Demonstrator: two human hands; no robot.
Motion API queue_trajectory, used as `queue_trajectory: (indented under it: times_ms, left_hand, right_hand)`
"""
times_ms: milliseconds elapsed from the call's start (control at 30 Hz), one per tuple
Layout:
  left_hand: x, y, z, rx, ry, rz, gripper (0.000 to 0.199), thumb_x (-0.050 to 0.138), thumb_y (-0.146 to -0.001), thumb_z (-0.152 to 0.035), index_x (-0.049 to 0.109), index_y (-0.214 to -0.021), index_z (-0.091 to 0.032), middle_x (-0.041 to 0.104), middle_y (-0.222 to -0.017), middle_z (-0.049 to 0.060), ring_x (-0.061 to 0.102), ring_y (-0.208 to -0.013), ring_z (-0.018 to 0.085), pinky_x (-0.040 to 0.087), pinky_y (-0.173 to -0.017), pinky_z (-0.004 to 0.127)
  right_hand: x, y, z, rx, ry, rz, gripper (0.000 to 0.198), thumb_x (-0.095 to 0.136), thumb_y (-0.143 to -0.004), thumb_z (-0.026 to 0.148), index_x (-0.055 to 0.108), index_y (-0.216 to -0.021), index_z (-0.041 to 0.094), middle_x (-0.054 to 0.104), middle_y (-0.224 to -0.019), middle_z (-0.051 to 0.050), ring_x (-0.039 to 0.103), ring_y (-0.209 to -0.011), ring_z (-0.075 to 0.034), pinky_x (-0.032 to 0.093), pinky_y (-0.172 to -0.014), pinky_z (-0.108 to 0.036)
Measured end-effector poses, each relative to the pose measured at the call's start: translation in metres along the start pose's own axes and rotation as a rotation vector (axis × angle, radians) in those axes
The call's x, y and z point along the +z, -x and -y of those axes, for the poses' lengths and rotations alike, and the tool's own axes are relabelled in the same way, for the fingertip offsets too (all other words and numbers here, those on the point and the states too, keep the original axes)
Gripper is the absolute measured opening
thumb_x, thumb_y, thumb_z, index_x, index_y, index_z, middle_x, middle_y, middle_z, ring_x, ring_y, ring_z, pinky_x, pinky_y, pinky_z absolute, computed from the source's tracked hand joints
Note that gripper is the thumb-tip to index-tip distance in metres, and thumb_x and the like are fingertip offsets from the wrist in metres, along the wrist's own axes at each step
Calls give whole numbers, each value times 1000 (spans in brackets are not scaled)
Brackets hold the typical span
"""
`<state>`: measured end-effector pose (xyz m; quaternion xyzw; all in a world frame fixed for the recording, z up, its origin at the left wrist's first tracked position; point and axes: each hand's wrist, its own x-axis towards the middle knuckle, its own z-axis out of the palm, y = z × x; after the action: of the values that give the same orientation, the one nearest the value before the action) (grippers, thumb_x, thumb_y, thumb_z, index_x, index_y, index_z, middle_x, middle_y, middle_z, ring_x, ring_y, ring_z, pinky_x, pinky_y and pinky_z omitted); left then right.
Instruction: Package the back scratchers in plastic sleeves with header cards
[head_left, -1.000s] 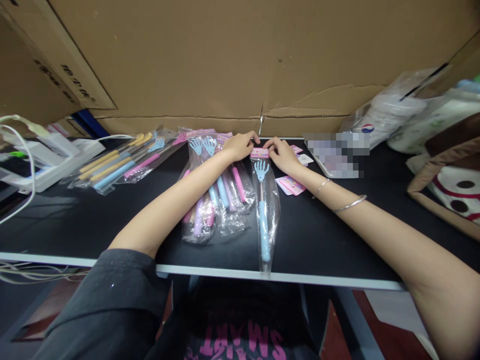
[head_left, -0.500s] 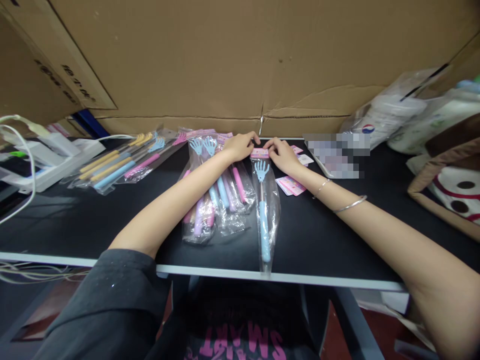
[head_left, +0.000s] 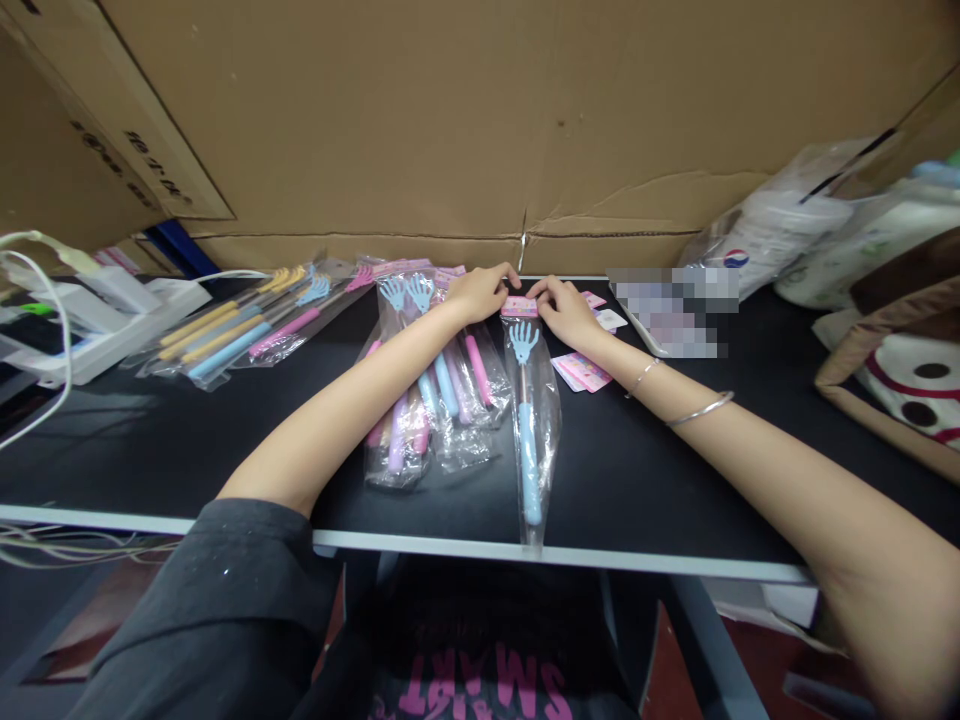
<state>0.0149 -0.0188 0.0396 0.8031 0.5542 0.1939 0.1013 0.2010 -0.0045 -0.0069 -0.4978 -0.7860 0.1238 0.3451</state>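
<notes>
A black desk [head_left: 660, 460] is bearing a pile of bagged scratchers [head_left: 448, 392]; beside it, one bagged blue scratcher [head_left: 529, 455] is lying straight. Fingers curled, left hand [head_left: 480, 293] and right hand [head_left: 566, 314] are flanking its pink card [head_left: 519, 307]; I cannot tell whether either is pinching.

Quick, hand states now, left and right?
Left hand: fingers curled near left end of pink header card; grip can't be told.
Right hand: fingers bent, tips at the card's right end; grip can't be told.

Black desk [head_left: 675, 480] with back scratchers [head_left: 529, 460] in clear bags [head_left: 551, 420], pink cards [head_left: 589, 371], white power strip [head_left: 142, 325].
</notes>
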Motion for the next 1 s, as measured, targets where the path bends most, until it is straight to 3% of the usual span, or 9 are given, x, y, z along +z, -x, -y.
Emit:
queue_trajectory:
  times_ms: [133,367,533,700,867,1000]
  left_hand:
    - [2,-4,5,11,84,-49,38,47,-88,-13,67,-118,-21,75,-101,5,67,-96,21,48,-90,33]
    - [7,-14,12,96,325,-156,31,41,-96,-21,68,-112,-18,73,-116,4,65,-108,17,46,-101,29]
    - [9,-19,12,76,487,-110,39,34,-97,-17,62,-123,-14,73,-108,7,67,-95,14,51,-92,28]
    - [16,-25,18,213,504,-81,40,45,-87,-10,62,-123,-14,71,-122,8,65,-108,14,47,-101,27]
    - [16,-22,19,252,431,-32,35,57,-88,-21,61,-122,-13,64,-133,14,62,-117,17,46,-105,29]
    - [14,-19,19,271,386,-39,31,61,-85,-22,61,-115,-15,67,-126,12,63,-112,18,48,-102,32]
  right_hand:
    - [0,-1,-2,-15,-24,-11,21,46,-81,10,58,-89,25,66,-80,-5,58,-94,-27,45,-90,-44]
    - [1,-2,-4,12,-104,-54,19,49,-79,10,56,-90,24,69,-85,-4,63,-89,-24,47,-90,-42]
    - [1,-4,-7,12,-198,-51,15,52,-81,12,54,-91,23,72,-99,-5,68,-95,-22,47,-97,-42]
    - [2,-4,-8,-32,-238,-29,8,55,-86,18,58,-92,23,72,-105,-6,69,-99,-22,46,-102,-44]
    - [1,-3,-8,-71,-152,-24,13,58,-87,24,66,-98,23,75,-104,-7,64,-106,-27,44,-104,-48]
    - [0,-3,-7,-73,-156,-11,18,57,-86,23,67,-101,24,76,-102,-6,65,-102,-26,44,-103,-49]
